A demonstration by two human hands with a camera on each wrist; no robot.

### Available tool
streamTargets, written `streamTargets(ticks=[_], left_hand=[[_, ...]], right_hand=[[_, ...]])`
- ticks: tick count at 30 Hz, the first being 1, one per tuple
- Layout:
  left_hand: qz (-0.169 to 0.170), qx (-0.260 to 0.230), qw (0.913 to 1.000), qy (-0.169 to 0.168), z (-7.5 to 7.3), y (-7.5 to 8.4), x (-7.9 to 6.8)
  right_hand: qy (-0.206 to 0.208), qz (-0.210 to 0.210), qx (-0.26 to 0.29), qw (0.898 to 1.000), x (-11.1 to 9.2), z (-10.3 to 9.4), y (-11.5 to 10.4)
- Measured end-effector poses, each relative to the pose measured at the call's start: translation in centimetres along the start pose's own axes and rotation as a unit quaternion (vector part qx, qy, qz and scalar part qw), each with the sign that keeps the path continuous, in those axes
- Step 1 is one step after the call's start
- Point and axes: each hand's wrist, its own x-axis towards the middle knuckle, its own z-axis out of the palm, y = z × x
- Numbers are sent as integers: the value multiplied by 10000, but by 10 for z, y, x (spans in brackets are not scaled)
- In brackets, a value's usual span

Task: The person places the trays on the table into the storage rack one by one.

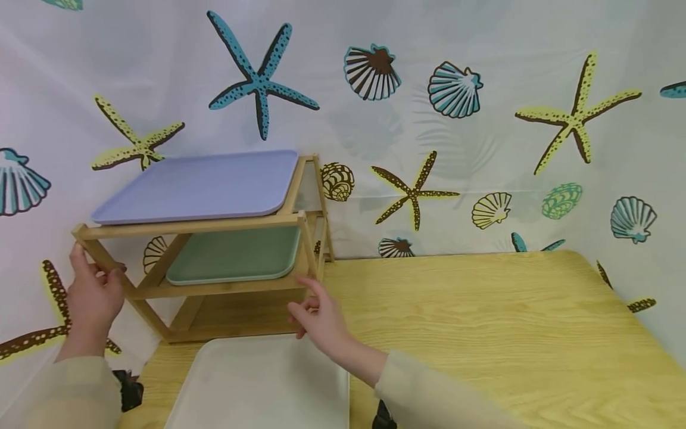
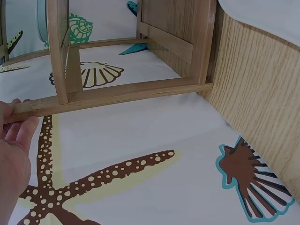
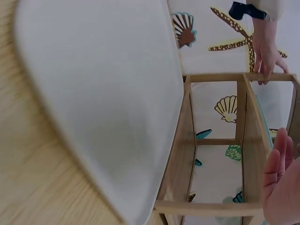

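A wooden tiered rack (image 1: pixel 193 292) stands on the table's left side. My left hand (image 1: pixel 95 292) grips its front left post, thumb and fingers on either side of the wood; the left wrist view also shows this hand (image 2: pixel 16 154) on the post. My right hand (image 1: pixel 321 316) is at the rack's front right, index finger extended to the middle shelf's corner and holding nothing. A lavender tray (image 1: pixel 203 185) lies on the top tier and a green tray (image 1: pixel 236 253) on the middle one. Below the rack's front, a white tray (image 1: pixel 268 381) lies on the table.
The wood-grain table (image 1: pixel 482 322) extends to the right of the rack. A white cloth (image 1: pixel 364 143) printed with starfish and shells hangs behind the table and along both sides, close to the rack's left posts.
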Motion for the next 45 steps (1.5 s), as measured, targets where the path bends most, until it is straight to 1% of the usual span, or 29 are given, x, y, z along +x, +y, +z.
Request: streamTargets(ticks=[2, 6, 9, 12, 16, 19, 22, 26, 31, 33, 36, 42, 45], left_hand=[[-16, -16, 10000, -20, 0, 1, 0], [-35, 30, 10000, -22, 1, 1, 1], [-44, 63, 10000, -35, 1, 1, 1], [-72, 51, 9999, -47, 2, 1, 1], [-120, 36, 9999, -113, 1, 2, 2], [-140, 59, 9998, -147, -1, 1, 2], [-150, 37, 9998, -151, -1, 1, 3], [-145, 21, 9997, -185, -1, 1, 3], [-83, 47, 9997, -206, 0, 3, 1], [-84, 44, 9997, -231, -1, 4, 1], [-77, -4, 9996, -282, -1, 5, 0], [-11, 33, 9997, -244, -1, 5, 0], [-16, 10, 9998, -208, -1, 4, 0]], right_hand=[[-182, -10, -147, 9997, -11, -13, 1], [-554, 210, -443, 9973, -34, -41, 6], [-767, 376, -633, 9943, -50, -60, 14], [-911, 377, -865, 9914, -64, -77, 25], [-1061, 438, -1026, 9881, -81, -96, 38], [-1213, 637, -1063, 9849, -91, -104, 47], [-1391, 805, -1184, 9799, -98, -107, 56], [-1600, 1000, -1320, 9731, -105, -104, 66], [-1765, 980, -1381, 9696, -105, -95, 72], [-1771, 907, -1413, 9698, -104, -91, 72], [-1730, 909, -1634, 9670, -102, -83, 71], [-1574, 1036, -2261, 9557, -97, -69, 72], [-1468, 1050, -2465, 9522, -96, -66, 74]])
